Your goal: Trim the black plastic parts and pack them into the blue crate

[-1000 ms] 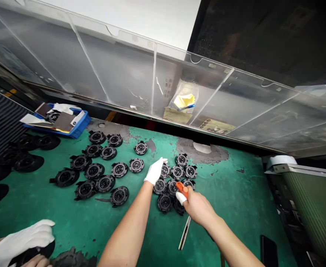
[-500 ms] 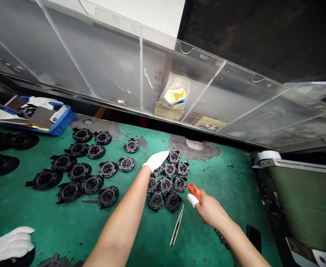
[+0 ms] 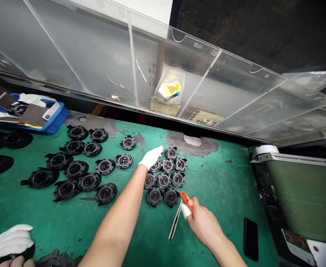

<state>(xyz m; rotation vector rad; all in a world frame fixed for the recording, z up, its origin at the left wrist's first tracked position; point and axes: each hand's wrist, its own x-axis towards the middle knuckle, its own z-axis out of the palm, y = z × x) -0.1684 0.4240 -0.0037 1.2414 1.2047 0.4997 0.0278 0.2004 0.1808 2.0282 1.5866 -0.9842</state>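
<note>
Several round black parts lie in a close cluster on the green table. My left hand, in a white glove, rests at the cluster's upper left, over or beside a part; whether its fingers grip anything is hidden. Bare except for a white cover on a finger, my right hand is closed around an orange-handled tool. The tool's thin tip points at the lower right of the cluster. A utility knife lies below the cluster, next to my right hand.
More black parts are spread on the left. A blue bin holds scraps at the back left. A co-worker's gloved hand is at the lower left. A phone and a green-topped machine are on the right. Clear panels stand behind.
My right hand with the orange tool has moved down and left, nearer the knife. Bare fingers now show below the co-worker's glove. The whole view has shifted slightly.
</note>
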